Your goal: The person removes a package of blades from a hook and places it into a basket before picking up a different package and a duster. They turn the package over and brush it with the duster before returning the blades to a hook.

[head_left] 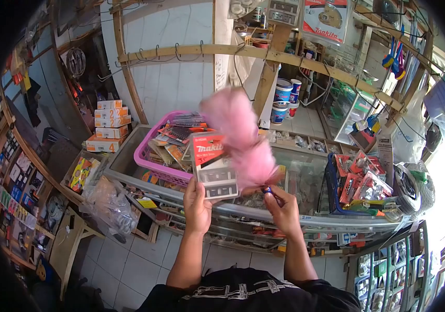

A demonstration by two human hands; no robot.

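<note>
A clear Makita blister pack (213, 165) with a red-and-white card stands upright over the counter, small dark parts showing in its lower half. My left hand (198, 205) is closed on its lower left corner. Gripped by its handle in my right hand (284, 210) is a pink duster (244, 140), its fluffy head blurred by motion and overlapping the pack's right edge. Just behind the pack sits a pink plastic basket (140, 156), filled with packaged hardware. Both hands are above the front edge of the glass counter (305, 216).
A blue basket (331, 190) of red blister packs (360, 177) stands on the counter's right side, beside coiled wire (412, 190). Orange-and-white boxes (110, 127) are stacked at the left. A wooden rail with hooks (191, 50) crosses above; paint buckets (282, 99) stand behind.
</note>
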